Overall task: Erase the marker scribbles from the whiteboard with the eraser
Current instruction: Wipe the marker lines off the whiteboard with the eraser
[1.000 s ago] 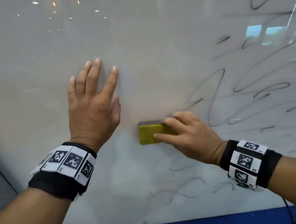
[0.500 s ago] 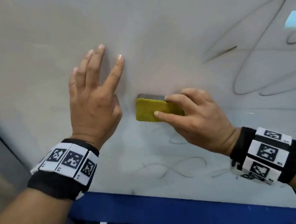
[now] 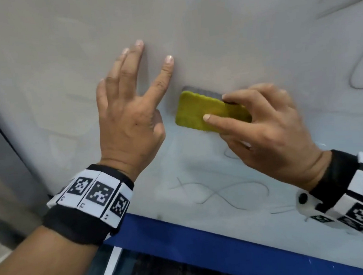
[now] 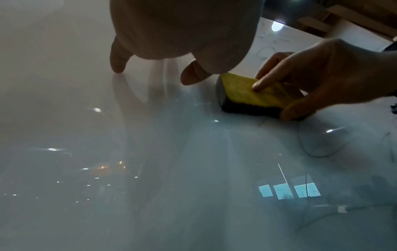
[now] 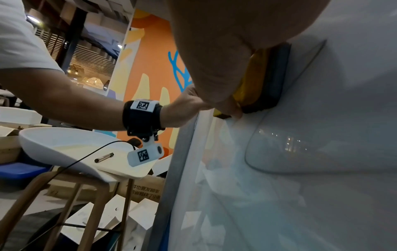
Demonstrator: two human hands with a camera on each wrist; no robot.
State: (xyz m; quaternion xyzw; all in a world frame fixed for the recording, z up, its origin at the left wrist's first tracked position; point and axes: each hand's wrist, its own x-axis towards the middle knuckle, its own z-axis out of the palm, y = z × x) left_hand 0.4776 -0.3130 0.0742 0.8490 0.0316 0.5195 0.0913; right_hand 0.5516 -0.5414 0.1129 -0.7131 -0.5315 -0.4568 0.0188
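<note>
A yellow-backed eraser [image 3: 198, 111] with a dark felt underside lies flat against the whiteboard [image 3: 58, 60]. My right hand [image 3: 264, 133] grips it, index finger on the yellow back, thumb on its lower edge. In the left wrist view the eraser [image 4: 251, 95] shows its dark pad on the board. The right wrist view shows the eraser [image 5: 264, 79] edge-on under my palm. My left hand [image 3: 129, 111] presses straight, spread fingers on the board just left of the eraser. Thin black scribbles [image 3: 223, 193] loop below the eraser; more scribbles [image 3: 360, 71] are at the right.
A blue frame strip [image 3: 208, 241] runs along the board's lower edge. The board's grey side edge [image 5: 184, 152] is at the left. Beside it a white chair [image 5: 71, 149] on wooden legs holds a small metal cylinder [image 5: 104, 157]; cardboard boxes [image 5: 141, 190] lie below.
My view has dropped, bringing the blue frame strip up into sight. The eraser and right hand have moved down the board toward the lower scribbles. The left hand stays pressed on the board.
</note>
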